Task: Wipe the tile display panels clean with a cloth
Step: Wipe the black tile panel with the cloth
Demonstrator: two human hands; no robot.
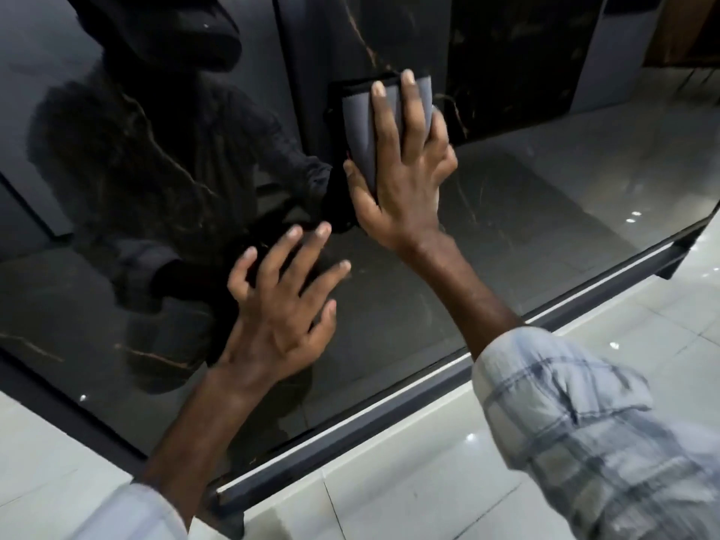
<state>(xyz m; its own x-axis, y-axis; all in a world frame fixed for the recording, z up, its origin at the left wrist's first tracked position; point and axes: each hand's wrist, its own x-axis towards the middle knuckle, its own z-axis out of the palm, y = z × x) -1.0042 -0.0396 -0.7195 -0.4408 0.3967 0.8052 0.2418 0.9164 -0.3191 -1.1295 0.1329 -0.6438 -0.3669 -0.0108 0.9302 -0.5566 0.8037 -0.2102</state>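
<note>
We see two hands and one cloth: our right hand (401, 177) presses the folded grey cloth (374, 126) flat against one glossy black veined panel (506, 228); our left hand (284, 305) spreads open fingers on it.

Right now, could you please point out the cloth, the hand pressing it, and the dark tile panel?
cloth (360, 126), head view, on its grey folded face.
right hand (405, 177), head view, on the back of the hand.
dark tile panel (526, 212), head view, on bare glossy surface.
</note>
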